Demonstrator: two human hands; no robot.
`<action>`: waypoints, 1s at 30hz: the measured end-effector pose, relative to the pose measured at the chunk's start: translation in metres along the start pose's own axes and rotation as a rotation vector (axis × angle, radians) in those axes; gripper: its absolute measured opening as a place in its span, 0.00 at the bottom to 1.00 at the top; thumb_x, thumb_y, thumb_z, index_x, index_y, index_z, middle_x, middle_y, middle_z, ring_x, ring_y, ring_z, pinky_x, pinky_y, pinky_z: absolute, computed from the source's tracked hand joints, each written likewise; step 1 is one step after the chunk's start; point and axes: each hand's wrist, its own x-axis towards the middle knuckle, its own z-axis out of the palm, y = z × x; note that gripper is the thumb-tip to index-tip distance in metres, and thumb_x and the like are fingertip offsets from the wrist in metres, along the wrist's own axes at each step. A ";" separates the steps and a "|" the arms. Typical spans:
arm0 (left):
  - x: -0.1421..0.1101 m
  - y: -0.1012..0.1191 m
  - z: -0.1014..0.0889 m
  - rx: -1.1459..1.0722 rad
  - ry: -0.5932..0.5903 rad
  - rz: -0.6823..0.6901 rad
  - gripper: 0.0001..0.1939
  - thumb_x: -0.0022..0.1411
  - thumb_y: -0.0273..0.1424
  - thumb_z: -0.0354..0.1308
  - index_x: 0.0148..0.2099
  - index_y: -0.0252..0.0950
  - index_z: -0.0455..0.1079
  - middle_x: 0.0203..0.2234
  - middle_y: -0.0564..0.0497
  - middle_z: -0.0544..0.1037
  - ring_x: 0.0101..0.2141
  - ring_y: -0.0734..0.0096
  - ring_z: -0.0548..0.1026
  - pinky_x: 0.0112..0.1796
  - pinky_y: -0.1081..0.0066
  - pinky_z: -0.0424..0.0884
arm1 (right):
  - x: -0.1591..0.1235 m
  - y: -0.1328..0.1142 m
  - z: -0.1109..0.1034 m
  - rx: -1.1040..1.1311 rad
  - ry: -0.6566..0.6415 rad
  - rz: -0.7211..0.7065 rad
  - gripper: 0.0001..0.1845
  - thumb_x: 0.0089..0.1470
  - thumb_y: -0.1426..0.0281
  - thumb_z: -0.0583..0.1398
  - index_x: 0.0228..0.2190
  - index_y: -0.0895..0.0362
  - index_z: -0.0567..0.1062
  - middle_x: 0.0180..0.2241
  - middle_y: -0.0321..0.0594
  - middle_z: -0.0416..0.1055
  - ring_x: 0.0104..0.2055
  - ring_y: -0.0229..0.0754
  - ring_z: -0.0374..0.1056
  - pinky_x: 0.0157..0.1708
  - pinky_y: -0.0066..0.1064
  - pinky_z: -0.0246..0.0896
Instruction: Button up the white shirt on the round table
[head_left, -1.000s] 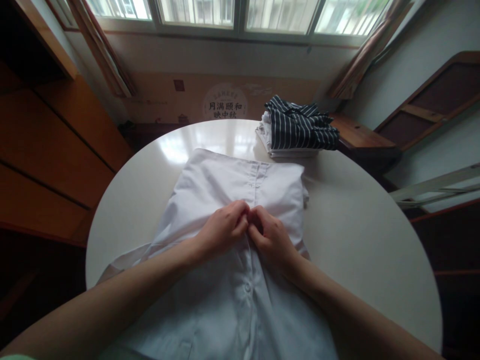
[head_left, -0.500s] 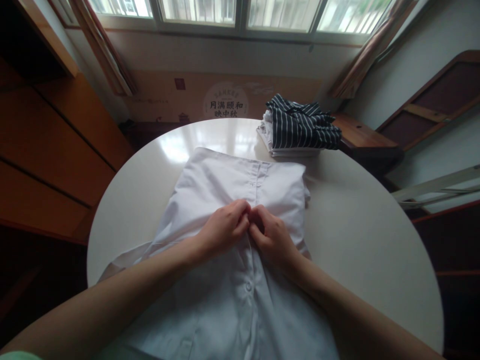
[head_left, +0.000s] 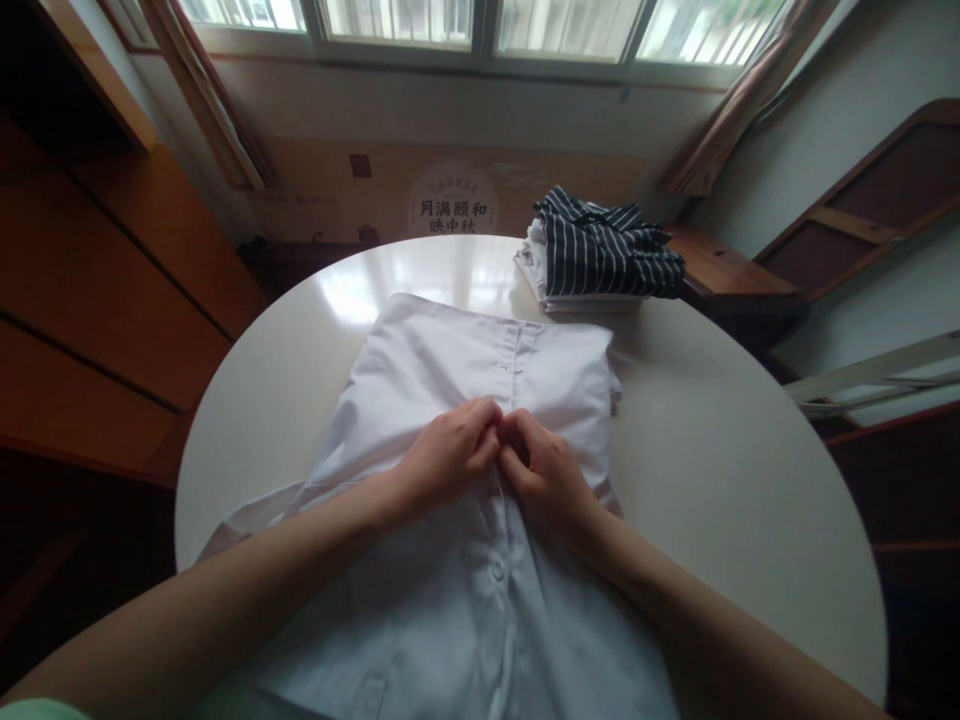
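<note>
A white button-up garment [head_left: 420, 370], seemingly a coat or shirt, lies spread front side up, its hem side toward me. Down its middle runs the button placket, with a button [head_left: 498, 571] showing below my hands. My left hand [head_left: 457, 440] is closed in a pinch on the left side of the placket. Right beside it, my right hand [head_left: 544, 465] pinches the placket from the other side, knuckles nearly touching. Whatever button lies between the fingertips is hidden by them.
The garment rests on a round white table [head_left: 720, 470]. At its far right edge sits a folded stack with a black-and-white striped garment [head_left: 607, 250] over white cloth. A wooden cabinet [head_left: 112, 290] stands left; a wooden chair [head_left: 847, 230] leans at right. Windows and curtains are behind.
</note>
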 end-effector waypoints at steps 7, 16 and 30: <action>-0.001 0.001 0.000 0.008 -0.007 -0.007 0.05 0.58 0.27 0.44 0.34 0.36 0.60 0.27 0.54 0.67 0.28 0.74 0.66 0.31 0.74 0.62 | 0.000 0.000 0.001 0.004 -0.008 0.002 0.04 0.47 0.76 0.51 0.25 0.56 0.60 0.23 0.34 0.62 0.25 0.36 0.59 0.26 0.26 0.51; 0.000 0.000 0.000 0.017 -0.001 0.007 0.05 0.58 0.26 0.44 0.34 0.36 0.60 0.27 0.54 0.67 0.28 0.74 0.66 0.31 0.74 0.62 | -0.001 0.001 0.000 -0.006 0.000 -0.005 0.03 0.48 0.75 0.51 0.25 0.56 0.60 0.22 0.33 0.61 0.24 0.35 0.58 0.25 0.26 0.51; -0.001 0.000 -0.001 0.024 -0.006 0.015 0.04 0.58 0.26 0.43 0.34 0.36 0.59 0.27 0.54 0.66 0.28 0.74 0.65 0.31 0.74 0.62 | 0.000 0.000 0.000 -0.005 -0.004 -0.014 0.03 0.47 0.75 0.51 0.25 0.56 0.61 0.22 0.33 0.62 0.24 0.35 0.58 0.25 0.26 0.52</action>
